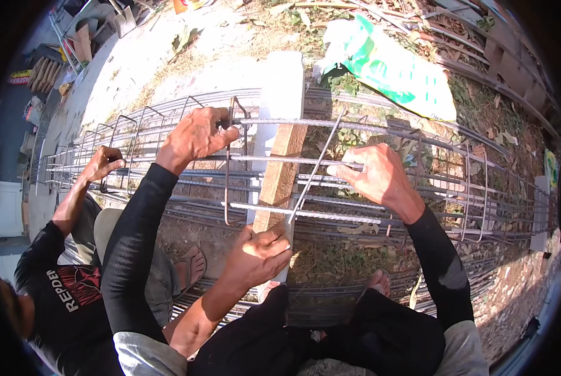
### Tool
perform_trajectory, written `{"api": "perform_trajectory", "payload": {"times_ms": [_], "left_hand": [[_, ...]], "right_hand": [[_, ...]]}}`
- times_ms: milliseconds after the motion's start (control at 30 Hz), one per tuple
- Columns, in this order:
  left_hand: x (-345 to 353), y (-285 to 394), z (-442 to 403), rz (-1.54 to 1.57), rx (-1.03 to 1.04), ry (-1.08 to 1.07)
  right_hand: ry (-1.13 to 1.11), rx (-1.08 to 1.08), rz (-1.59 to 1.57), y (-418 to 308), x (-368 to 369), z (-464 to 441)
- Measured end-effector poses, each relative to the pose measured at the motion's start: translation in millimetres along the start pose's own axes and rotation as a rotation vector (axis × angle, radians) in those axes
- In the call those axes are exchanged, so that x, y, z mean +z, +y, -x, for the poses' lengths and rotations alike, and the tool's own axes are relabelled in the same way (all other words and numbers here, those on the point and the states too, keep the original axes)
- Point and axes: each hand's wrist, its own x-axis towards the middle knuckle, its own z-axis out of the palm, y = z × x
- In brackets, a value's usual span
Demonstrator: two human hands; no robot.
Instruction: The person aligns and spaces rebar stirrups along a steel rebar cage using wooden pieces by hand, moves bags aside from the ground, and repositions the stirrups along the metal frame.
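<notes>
A long rebar cage [418, 130] of ribbed bars and bent stirrups lies across in front of me. My left hand [197, 138] is closed on a rectangular stirrup [227, 178] near its upper corner, by the top bar. Farther right, my right hand [380, 178] pinches the middle rebar [280, 161], its fingertips curled around it. Between my hands a second stirrup [318, 164] slants across the bars. A wooden block [279, 169] stands tilted under the bars, and a co-worker's hand [258, 257] rests at its lower end.
A co-worker in a black shirt [55, 301] crouches at left, another hand [105, 164] on the cage. A white board [281, 81] lies beneath the bars. Beyond are a green-white sack [393, 69] and a shovel [125, 22]. More bars [330, 301] lie near my feet.
</notes>
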Motion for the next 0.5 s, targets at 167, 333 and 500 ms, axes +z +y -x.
{"api": "perform_trajectory", "payload": {"times_ms": [167,333,500], "left_hand": [[14,-14,7,-0.038,0.098,0.150],[1,6,6,-0.042,-0.017,-0.005],[5,7,1,-0.010,-0.051,-0.011]], "right_hand": [[-0.155,0.117,-0.042,-12,-13,-7],[-0.128,0.084,-0.040,-8,-8,-6],[-0.133,0.126,0.003,-6,-7,-7]]}}
